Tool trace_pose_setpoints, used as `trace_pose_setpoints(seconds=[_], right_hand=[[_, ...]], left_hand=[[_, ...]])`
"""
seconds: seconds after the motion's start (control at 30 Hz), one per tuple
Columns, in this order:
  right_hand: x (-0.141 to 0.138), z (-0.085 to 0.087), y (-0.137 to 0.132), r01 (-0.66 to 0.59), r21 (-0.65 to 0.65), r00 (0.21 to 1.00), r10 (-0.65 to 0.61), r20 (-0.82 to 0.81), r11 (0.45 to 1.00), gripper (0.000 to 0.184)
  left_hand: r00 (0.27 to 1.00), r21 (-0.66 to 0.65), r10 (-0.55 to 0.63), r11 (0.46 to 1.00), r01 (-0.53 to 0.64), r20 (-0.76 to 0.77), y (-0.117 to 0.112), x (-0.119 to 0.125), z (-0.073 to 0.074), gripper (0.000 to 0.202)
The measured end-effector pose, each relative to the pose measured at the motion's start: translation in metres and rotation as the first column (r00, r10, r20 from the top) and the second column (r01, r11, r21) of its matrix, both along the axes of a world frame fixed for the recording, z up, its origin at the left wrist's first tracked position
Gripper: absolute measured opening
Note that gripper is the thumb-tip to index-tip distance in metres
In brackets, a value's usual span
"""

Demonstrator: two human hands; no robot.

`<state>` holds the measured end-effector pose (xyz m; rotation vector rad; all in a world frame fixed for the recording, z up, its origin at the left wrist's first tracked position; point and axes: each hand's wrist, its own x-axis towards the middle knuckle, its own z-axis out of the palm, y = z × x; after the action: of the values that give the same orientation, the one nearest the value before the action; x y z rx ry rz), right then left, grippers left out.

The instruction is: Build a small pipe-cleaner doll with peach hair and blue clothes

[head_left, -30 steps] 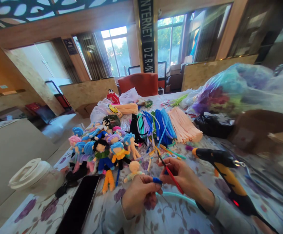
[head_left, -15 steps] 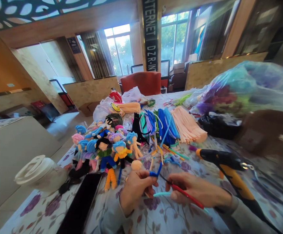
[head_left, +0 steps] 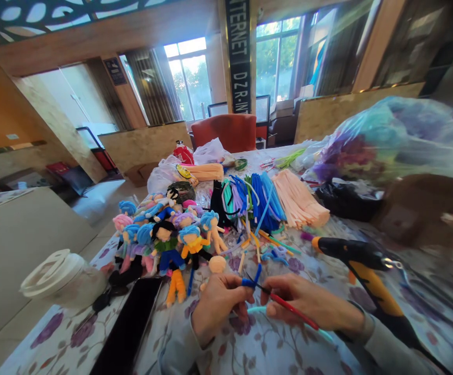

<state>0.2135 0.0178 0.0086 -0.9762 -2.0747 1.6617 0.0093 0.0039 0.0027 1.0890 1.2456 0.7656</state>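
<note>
Near the table's front, my left hand point(head_left: 221, 302) pinches a bent blue pipe cleaner point(head_left: 256, 275) between thumb and fingers. One end of it stands up. My right hand point(head_left: 302, 302) is closed around red-handled scissors point(head_left: 292, 310), whose thin dark blades reach left to the blue piece, apparently on both sides of it. Under the hands a mint-green pipe cleaner point(head_left: 258, 309) lies on the cloth. Just beyond my left hand sits a peach doll's head point(head_left: 217, 264); whether it joins anything in my grip is hidden.
Several pipe-cleaner dolls point(head_left: 166, 237) crowd the left, by a phone point(head_left: 128, 323) and a lidded white cup point(head_left: 62, 276). Bundles of blue point(head_left: 263, 200) and peach pipe cleaners point(head_left: 300, 198) lie behind. A black-and-orange glue gun point(head_left: 359, 255) with its cord occupies the right, below a plastic bag point(head_left: 390, 140).
My right hand has moved slightly left, bringing the scissors' blades from beside the blue pipe cleaner onto it. My left hand keeps its pinch. The view has shifted a little.
</note>
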Motion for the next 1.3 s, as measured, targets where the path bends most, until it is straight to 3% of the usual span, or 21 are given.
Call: trace_pose_setpoints(seconds=[0.53,0.67,0.77,0.87,0.93,1.07,1.17,1.3], right_hand=[[0.000,0.002,0.000,-0.003,0.100,0.985,-0.014,0.173,0.995,0.033],[0.000,-0.002,0.000,0.014,0.066,0.978,-0.028,0.207,0.998,0.029],[0.004,-0.009,0.004,0.028,0.007,0.975,-0.029,0.219,1.000,0.027],[0.010,-0.014,0.012,0.110,0.058,0.975,-0.119,0.189,0.992,0.026],[0.009,-0.015,0.019,0.214,0.174,0.960,-0.241,0.146,0.961,0.027],[-0.009,-0.012,0.031,0.337,0.425,0.912,-0.403,0.073,0.840,0.031],[-0.029,-0.012,0.037,0.304,0.546,0.906,-0.415,0.089,0.781,0.032],[-0.049,-0.020,0.046,0.237,0.624,0.900,-0.411,0.148,0.745,0.037]], left_hand=[[0.991,-0.061,0.011,0.998,-0.019,-0.133,-0.006,0.010,0.003,0.013],[0.992,-0.050,0.019,0.998,-0.026,-0.127,-0.006,0.012,0.001,0.015],[0.993,-0.018,0.061,0.998,-0.063,-0.097,-0.003,0.008,0.002,0.015],[0.984,0.056,0.171,0.984,-0.169,-0.038,0.004,-0.002,0.005,0.015],[0.964,0.108,0.265,0.958,-0.266,0.021,0.009,-0.010,0.008,0.017],[0.911,0.160,0.390,0.898,-0.409,0.135,0.015,-0.020,0.010,0.019],[0.899,0.155,0.405,0.890,-0.430,0.166,0.016,-0.022,0.010,0.019],[0.902,0.145,0.393,0.896,-0.419,0.178,0.017,-0.023,0.007,0.021]])
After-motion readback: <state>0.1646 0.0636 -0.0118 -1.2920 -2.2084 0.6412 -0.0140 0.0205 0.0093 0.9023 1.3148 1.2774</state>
